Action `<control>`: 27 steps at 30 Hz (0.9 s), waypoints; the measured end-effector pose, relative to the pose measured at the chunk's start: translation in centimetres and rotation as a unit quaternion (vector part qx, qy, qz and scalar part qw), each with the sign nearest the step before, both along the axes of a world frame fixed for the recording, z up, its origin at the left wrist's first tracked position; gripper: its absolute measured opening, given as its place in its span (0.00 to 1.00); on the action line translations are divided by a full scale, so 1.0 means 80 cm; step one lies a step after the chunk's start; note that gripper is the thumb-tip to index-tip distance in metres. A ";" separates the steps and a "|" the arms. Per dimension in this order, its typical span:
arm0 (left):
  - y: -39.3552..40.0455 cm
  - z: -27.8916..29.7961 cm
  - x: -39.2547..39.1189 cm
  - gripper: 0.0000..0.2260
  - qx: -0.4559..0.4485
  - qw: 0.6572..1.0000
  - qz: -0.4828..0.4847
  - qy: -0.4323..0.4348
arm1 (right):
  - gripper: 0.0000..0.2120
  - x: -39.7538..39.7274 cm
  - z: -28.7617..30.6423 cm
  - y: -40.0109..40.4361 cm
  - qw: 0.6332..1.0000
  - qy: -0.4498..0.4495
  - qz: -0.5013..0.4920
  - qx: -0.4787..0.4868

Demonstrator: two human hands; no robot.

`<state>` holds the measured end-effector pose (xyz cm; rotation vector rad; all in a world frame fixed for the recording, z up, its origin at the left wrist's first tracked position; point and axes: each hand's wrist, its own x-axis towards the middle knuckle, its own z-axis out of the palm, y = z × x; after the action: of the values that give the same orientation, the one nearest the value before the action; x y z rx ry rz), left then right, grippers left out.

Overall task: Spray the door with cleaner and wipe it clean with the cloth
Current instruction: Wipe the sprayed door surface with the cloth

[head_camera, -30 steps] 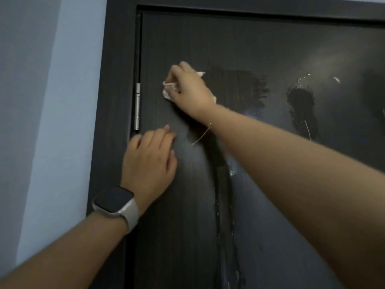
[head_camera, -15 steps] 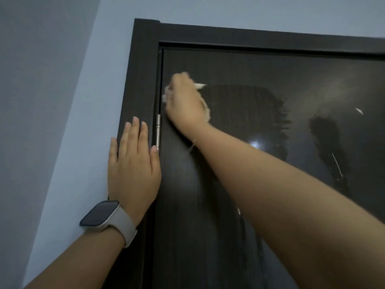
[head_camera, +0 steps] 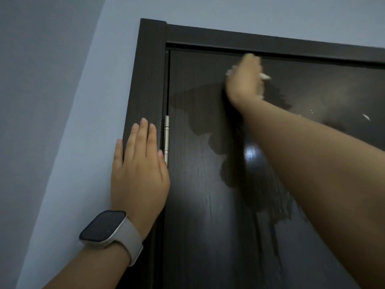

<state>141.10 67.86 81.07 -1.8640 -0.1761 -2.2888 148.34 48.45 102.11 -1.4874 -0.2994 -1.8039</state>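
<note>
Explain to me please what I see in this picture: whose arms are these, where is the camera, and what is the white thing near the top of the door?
There is no machine here. A person wears the camera on the head, so you see their own two arms. The right hand holds a white cloth in its grip, pressed on the dark door near its top edge. The left hand, with a watch on the wrist, lies flat on the door frame beside the metal hinge. Darker wet patches show on the door.

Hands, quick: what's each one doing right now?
Left hand: open, flat on the door frame.
Right hand: holding the cloth against the door.
</note>
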 end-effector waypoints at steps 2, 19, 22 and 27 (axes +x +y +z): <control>0.000 0.000 0.000 0.24 0.000 1.000 0.004 -0.004 | 0.17 -0.025 0.005 0.066 0.992 -0.053 -0.028 -0.111; 0.000 0.000 0.002 0.24 -0.002 1.000 -0.011 0.001 | 0.17 0.031 0.056 -0.053 0.990 0.033 0.058 0.124; 0.002 0.001 0.002 0.24 -0.003 1.000 0.001 -0.001 | 0.16 -0.001 0.068 0.010 0.998 -0.024 0.061 -0.002; 0.000 0.002 0.001 0.24 -0.009 1.000 0.006 0.002 | 0.08 -0.038 0.081 0.123 0.966 -0.143 0.161 -0.141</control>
<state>141.17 67.83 81.26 -1.8718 -0.2080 -2.2836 145.31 58.28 108.63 -1.2671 -0.9208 -1.7550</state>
